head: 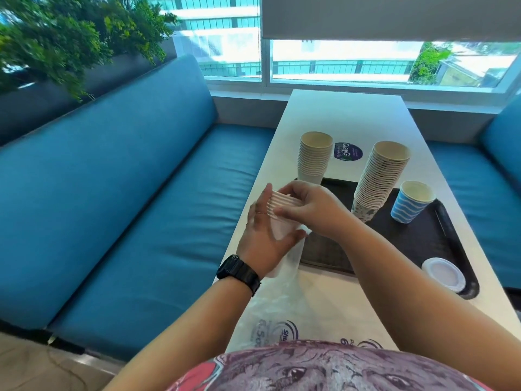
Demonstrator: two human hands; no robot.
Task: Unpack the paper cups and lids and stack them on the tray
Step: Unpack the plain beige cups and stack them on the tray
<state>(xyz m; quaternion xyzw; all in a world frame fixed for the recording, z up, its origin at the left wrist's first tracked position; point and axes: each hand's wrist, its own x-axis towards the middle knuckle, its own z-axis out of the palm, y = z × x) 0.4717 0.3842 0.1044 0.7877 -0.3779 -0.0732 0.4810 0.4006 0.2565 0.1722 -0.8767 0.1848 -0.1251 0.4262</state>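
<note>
Over the table's left edge, my left hand (263,235) holds a short stack of white paper cups (283,214) from the left side. My right hand (307,207) grips the rims of the same stack from the right. A clear plastic sleeve (287,272) hangs down from the stack's bottom. On the black tray (423,241) stand a white cup stack (314,158) at its far left, a tall tilted patterned stack (379,179) and a single blue striped cup (411,201). A small pile of white lids (444,273) lies on the tray's near right corner.
The long white table (349,114) runs toward a window. A round purple sticker (348,150) sits beyond the tray. Printed plastic packaging (282,328) lies on the near table end. Blue benches (141,207) flank both sides, with plants behind the left one.
</note>
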